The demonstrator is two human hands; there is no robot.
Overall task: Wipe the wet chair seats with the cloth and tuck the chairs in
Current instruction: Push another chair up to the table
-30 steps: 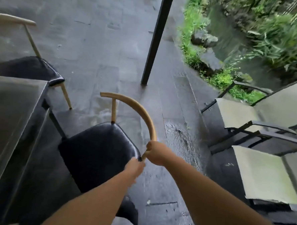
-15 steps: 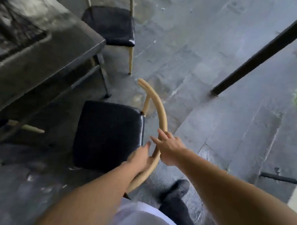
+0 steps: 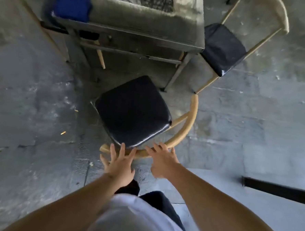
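Chair [image 3: 133, 110]: frame centre, black seat angled, clear of tabletop [image 3: 150, 20] above it.
Left hand [image 3: 119, 164], right hand [image 3: 163, 162]: fingers spread straight on curved backrest [image 3: 186, 130], nothing gripped.
Cloth [image 3: 71, 6]: blue, upper left on tabletop.
Step, judged: tucking in. Next: square chair, push under.

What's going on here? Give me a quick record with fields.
near chair: black seat, not yet under the table
backrest: curved wooden rail
left hand: fingers straight, at the rail
right hand: fingers spread, at the rail
second chair: at the table's right corner
blue cloth: on the table
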